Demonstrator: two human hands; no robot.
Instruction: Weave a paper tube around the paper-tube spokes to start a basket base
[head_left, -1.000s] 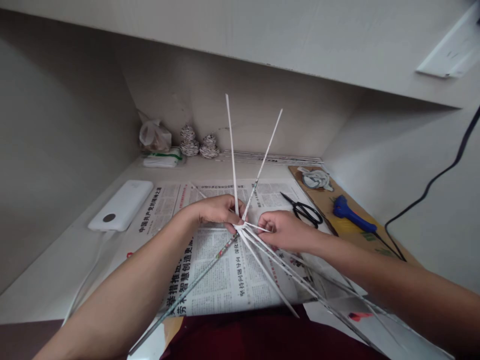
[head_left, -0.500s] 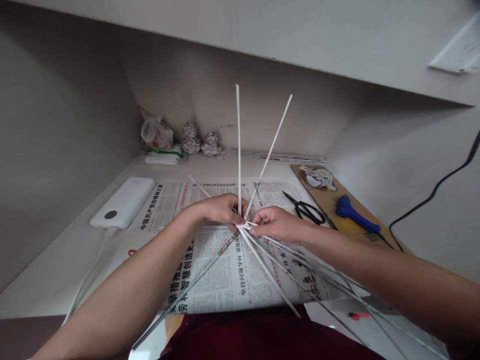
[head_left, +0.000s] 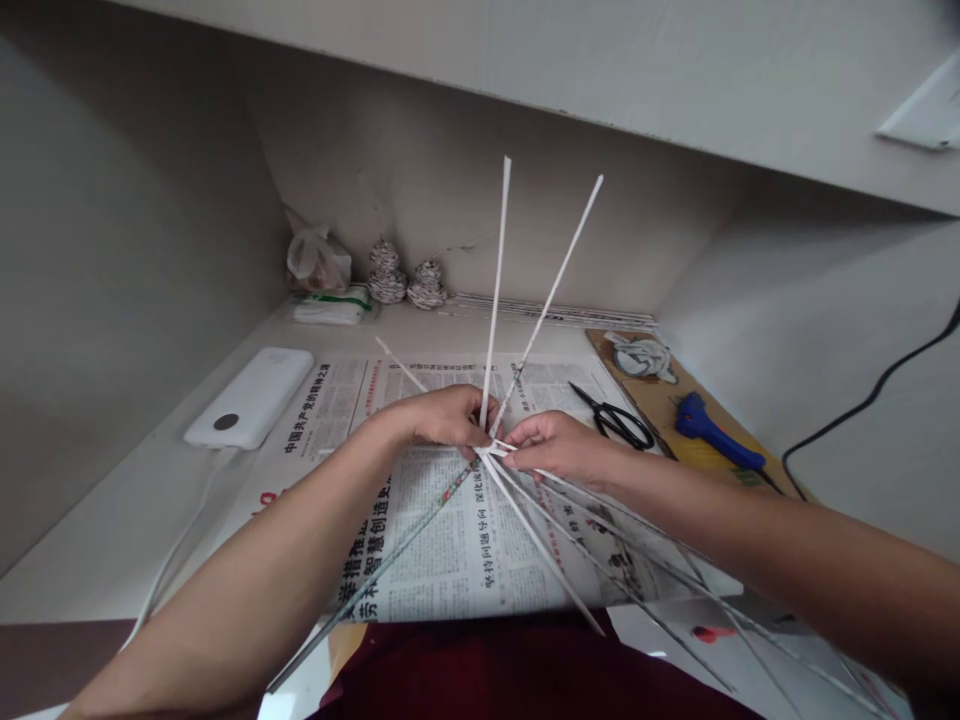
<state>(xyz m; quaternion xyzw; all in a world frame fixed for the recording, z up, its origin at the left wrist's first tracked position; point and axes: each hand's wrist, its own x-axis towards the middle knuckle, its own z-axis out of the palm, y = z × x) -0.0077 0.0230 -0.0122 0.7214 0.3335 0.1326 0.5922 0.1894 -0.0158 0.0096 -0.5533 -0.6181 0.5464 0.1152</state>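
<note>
Several thin rolled paper sticks (head_left: 541, 545) fan out from a small woven centre (head_left: 489, 450) above the newspaper (head_left: 427, 540). My left hand (head_left: 454, 415) pinches this centre from the left, its fingers closed around the base of the sticks. Two white sticks rise steeply away from me, and others slant down toward my lap. From the right, my right hand (head_left: 551, 447) has thumb and fingers pinched on a paper stick close to the crossing. The fingertips of both hands nearly meet, and they partly cover the weave.
Black scissors (head_left: 619, 420) and a blue glue gun (head_left: 712, 430) on a cardboard sheet (head_left: 600, 345) lie to the right. A white power bank (head_left: 251, 400) with a cable is at left. Behind stand two woven paper gourds (head_left: 386, 275), a plastic bag (head_left: 319, 262) and spare sticks (head_left: 555, 310).
The upright white stick has tilted to the right, and the one beside it has shifted slightly right. Both hands keep their pinch near the crossing. The whole view has shifted a little.
</note>
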